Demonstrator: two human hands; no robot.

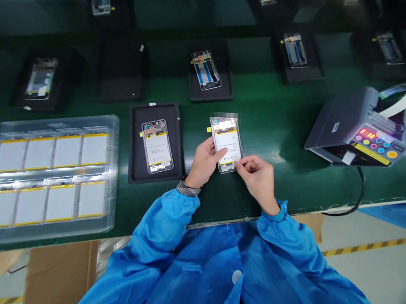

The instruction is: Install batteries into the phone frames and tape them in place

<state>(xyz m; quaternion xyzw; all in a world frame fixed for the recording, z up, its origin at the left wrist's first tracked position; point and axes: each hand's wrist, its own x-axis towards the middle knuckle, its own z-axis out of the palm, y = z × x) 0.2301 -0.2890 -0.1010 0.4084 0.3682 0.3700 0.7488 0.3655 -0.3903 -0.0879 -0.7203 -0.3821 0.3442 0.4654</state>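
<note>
An opened phone [228, 142] with a white battery inside is held above the green bench, in front of my body. My left hand [204, 162] grips its left side, the thumb lying over the battery. At the phone's lower right corner, the thumb and index finger of my right hand [257, 177] are pinched together; whatever lies between them is too small to make out. Just left of my hands, a black tray [132, 166] bears a second opened phone [158, 147], also with a white battery in it.
A clear plastic tray [112, 178] of several white batteries lies at the left. The tape dispenser [345, 119] with a lit display stands at the right, its cable near the front edge. Across the back are black trays [211, 96], most bearing opened phones.
</note>
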